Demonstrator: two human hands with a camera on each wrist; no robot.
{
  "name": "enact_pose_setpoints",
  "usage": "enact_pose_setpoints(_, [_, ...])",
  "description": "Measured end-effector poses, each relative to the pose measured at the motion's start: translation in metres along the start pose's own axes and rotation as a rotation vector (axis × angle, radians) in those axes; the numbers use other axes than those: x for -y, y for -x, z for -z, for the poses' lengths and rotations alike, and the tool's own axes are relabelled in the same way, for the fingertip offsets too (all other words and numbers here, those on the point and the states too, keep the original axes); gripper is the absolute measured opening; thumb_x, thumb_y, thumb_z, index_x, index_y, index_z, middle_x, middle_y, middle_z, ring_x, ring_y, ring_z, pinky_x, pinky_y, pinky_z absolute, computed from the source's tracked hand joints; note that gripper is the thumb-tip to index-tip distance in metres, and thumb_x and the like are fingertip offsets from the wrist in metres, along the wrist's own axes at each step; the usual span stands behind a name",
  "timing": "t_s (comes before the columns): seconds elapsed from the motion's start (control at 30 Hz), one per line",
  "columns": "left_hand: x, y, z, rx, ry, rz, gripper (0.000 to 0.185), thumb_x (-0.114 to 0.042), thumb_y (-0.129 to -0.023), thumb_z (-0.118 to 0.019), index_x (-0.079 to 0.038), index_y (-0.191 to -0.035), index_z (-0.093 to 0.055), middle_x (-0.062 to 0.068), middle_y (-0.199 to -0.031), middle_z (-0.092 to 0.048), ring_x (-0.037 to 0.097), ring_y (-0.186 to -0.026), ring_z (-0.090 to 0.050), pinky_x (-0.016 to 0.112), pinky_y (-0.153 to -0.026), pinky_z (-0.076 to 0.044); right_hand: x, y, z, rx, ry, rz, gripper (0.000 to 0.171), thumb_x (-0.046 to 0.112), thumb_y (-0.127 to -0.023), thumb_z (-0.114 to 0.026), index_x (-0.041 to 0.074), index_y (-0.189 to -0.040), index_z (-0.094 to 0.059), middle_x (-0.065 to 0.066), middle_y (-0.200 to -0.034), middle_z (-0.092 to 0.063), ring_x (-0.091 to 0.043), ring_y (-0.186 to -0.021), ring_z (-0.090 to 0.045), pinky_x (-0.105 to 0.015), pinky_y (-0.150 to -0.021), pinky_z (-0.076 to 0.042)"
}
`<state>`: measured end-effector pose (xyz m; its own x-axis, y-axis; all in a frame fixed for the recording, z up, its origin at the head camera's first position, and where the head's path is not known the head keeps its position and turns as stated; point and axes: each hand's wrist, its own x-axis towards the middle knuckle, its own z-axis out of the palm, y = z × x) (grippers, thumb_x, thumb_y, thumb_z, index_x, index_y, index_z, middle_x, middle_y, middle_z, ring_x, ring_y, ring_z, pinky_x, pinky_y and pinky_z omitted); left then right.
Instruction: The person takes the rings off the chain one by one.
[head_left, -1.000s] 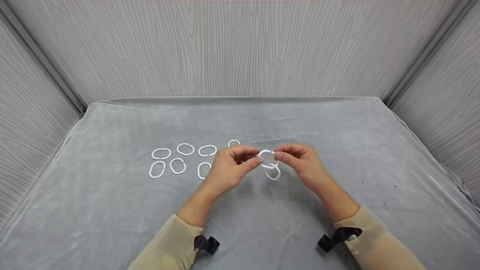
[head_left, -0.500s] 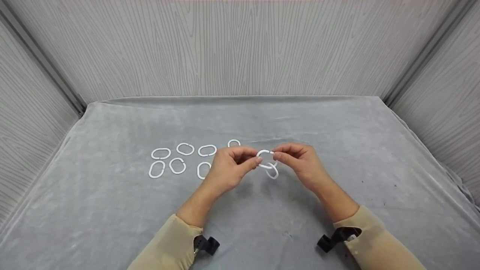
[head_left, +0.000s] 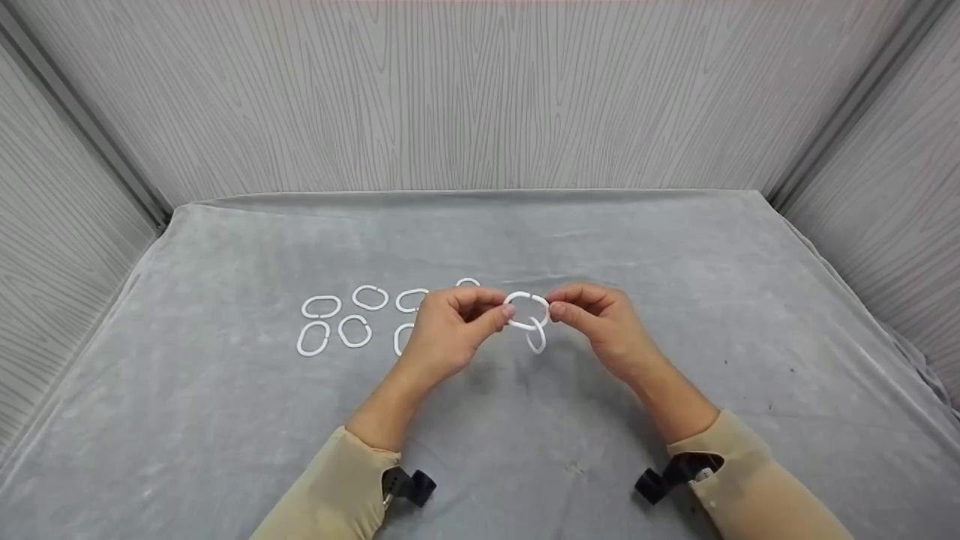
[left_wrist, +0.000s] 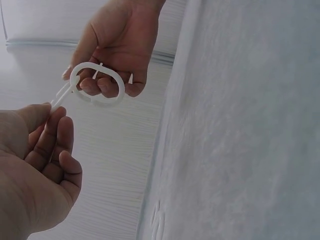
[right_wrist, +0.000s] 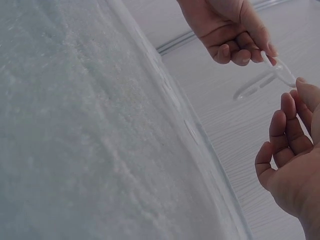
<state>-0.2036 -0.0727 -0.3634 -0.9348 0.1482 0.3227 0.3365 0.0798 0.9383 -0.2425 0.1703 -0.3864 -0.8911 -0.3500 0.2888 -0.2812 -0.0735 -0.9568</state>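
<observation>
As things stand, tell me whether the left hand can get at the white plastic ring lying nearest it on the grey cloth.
Probably yes, once freed: the left hand pinches the held white ring right above that nearest loose ring, with nothing between them.

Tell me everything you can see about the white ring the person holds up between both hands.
The white ring is a thin oval loop, apparently smooth plastic, with small prongs on its inner edge. It is held above the grey cloth, pinched on one side by the left hand and on the other by the right hand. A second ring hangs linked through it.
</observation>
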Motion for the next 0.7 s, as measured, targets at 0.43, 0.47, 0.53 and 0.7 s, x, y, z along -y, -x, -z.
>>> enact_pose_setpoints(0.43, [-0.007, -0.002, 0.007, -0.071, 0.031, -0.032, 0.01, -0.008, -0.093, -0.082, 0.0, -0.099, -0.082, 0.001, -0.077, -0.072, 0.013, -0.071, -0.066, 0.024, -0.067, -0.055, -0.005, -0.001, 0.001, 0.137, -0.027, -0.087, 0.019, 0.004, -0.098, -0.075, -0.004, -0.115, -0.076, -0.014, -0.109, -0.075, -0.022, -0.103, -0.07, -0.037, -0.097, -0.057])
enact_pose_setpoints(0.47, [-0.008, -0.002, 0.007, -0.07, 0.032, -0.033, 0.01, -0.007, -0.093, -0.082, 0.0, -0.099, -0.082, 0.001, -0.077, -0.072, 0.013, -0.071, -0.066, 0.024, -0.068, -0.055, -0.005, -0.001, 0.001, 0.154, -0.026, -0.097, 0.019, 0.004, -0.098, -0.075, -0.004, -0.116, -0.075, -0.013, -0.109, -0.075, -0.021, -0.103, -0.07, -0.038, -0.097, -0.057])
enact_pose_setpoints(0.53, [-0.008, -0.001, 0.007, -0.066, 0.035, -0.037, 0.009, -0.007, -0.093, -0.081, 0.0, -0.099, -0.082, 0.0, -0.076, -0.071, 0.013, -0.071, -0.066, 0.024, -0.069, -0.056, -0.006, -0.001, 0.001, 0.185, -0.019, -0.109, 0.019, 0.005, -0.099, -0.074, -0.003, -0.117, -0.075, -0.01, -0.108, -0.076, -0.021, -0.102, -0.07, -0.041, -0.098, -0.056])
enact_pose_setpoints(0.7, [-0.01, 0.0, 0.006, -0.059, 0.037, -0.052, 0.01, -0.007, -0.094, -0.081, 0.0, -0.101, -0.082, 0.001, -0.077, -0.072, 0.013, -0.071, -0.066, 0.025, -0.069, -0.056, -0.007, -0.001, 0.0, 0.246, -0.01, -0.112, 0.02, 0.004, -0.101, -0.072, -0.007, -0.118, -0.071, -0.006, -0.104, -0.076, -0.02, -0.099, -0.07, -0.048, -0.098, -0.055])
